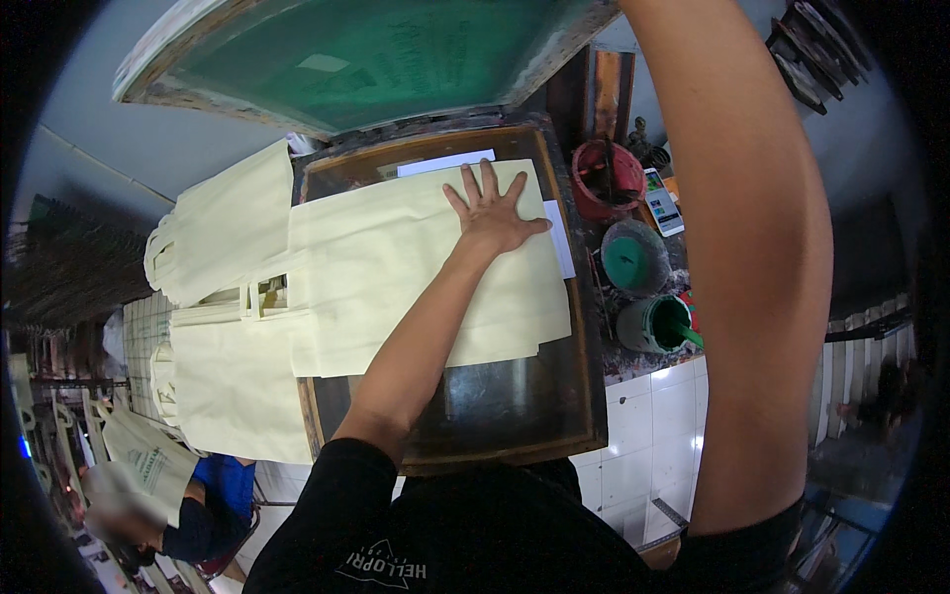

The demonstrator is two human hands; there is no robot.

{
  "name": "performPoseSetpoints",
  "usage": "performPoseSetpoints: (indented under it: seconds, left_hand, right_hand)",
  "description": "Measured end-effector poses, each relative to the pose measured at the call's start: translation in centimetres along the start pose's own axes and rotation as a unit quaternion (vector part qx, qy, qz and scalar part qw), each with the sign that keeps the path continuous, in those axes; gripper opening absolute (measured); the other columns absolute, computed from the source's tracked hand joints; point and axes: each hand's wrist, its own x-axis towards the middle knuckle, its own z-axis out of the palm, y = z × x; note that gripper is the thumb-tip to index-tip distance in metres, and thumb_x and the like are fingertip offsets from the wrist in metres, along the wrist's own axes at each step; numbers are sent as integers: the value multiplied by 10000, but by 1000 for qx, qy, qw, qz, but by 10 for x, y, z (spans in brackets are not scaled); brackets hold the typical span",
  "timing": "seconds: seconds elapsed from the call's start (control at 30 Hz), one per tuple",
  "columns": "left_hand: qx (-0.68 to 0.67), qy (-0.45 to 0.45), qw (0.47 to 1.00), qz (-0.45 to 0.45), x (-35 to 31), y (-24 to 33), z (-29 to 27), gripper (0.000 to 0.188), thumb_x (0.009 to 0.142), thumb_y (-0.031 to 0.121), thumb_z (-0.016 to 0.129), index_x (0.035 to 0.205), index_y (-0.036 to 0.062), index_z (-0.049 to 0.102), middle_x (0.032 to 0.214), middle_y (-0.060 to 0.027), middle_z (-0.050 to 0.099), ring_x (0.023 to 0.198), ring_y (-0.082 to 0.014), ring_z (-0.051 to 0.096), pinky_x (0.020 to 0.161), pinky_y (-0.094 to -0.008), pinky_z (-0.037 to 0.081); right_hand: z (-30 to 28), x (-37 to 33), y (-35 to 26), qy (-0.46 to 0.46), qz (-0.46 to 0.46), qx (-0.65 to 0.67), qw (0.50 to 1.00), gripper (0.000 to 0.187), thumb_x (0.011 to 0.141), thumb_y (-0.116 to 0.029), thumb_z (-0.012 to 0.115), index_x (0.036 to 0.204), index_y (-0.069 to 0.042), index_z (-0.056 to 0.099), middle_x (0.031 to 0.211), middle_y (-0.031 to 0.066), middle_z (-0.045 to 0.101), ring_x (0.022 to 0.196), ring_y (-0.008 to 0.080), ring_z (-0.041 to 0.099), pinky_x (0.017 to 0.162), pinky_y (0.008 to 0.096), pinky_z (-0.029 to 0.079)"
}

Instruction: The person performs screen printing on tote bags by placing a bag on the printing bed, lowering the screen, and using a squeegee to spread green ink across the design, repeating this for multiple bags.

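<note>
lying at left, cream bags (233, 223) are piled close, probably for easy reach. a flat cream bag (376, 287) is on the board (495, 406), long axis left to right, right end slightly away from the person. the left hand (487, 218) lies on it, fingers apart, perhaps to keep it smooth. the right hand is out of view; its grip i cannot tell.

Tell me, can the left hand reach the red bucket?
Probably yes: the left hand rests flat on the pale cloth, and nothing tall seems to stand between it and the red bucket.
</note>
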Motion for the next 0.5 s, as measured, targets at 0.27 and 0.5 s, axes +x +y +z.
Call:
performPoseSetpoints:
  seconds: [0.27, 0.5]
  left_hand:
    - [-4, -50, 998, -24, 14, 4, -10, 1117, 754, 809, 620, 1635, 286, 177, 1683, -242, -4, 1529, -492, -115, 1135, -763, -47]
    - [-272, 233, 924, 131, -25, -20, -35, 961, 860, 603, 697, 1567, 61, 337, 1555, -284, 387, 1483, -442, 304, 1204, -542, 237]
  right_hand:
    - [-18, -14, -8, -22, -1, 54, 998, 360, 877, -304, 739, 964, 44, 764, 978, 273, 724, 911, 417, 703, 851, 468, 546]
    - [-37, -58, -38, -140, 73, 123, 980, 322, 959, -230, 644, 1055, 64, 733, 906, 268, 725, 816, 374, 710, 787, 430, 566]
